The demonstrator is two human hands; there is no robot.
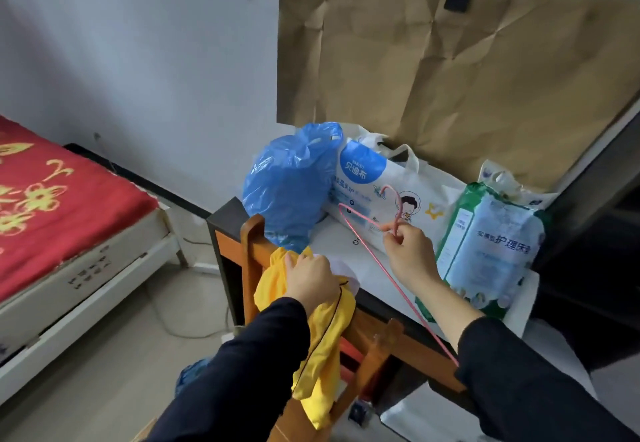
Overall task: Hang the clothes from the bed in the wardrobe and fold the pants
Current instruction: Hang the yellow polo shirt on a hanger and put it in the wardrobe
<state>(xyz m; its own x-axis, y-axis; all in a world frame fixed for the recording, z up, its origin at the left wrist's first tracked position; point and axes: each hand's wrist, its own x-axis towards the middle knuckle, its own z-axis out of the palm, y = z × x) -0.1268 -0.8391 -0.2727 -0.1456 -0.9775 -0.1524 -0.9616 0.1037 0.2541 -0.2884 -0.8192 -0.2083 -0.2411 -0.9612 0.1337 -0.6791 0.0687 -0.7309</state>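
Desk: three bags. One pink hanger, hook pointing away, pinched by right hand; left hand clutches one yellow garment.

Bags crowd desk; chair blocks front.

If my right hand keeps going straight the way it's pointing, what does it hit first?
Most likely the white diaper pack. Your right hand, pinching the pink hanger, points up and left at it. The hanger already overlaps the pack in view, though depth is hard to judge.
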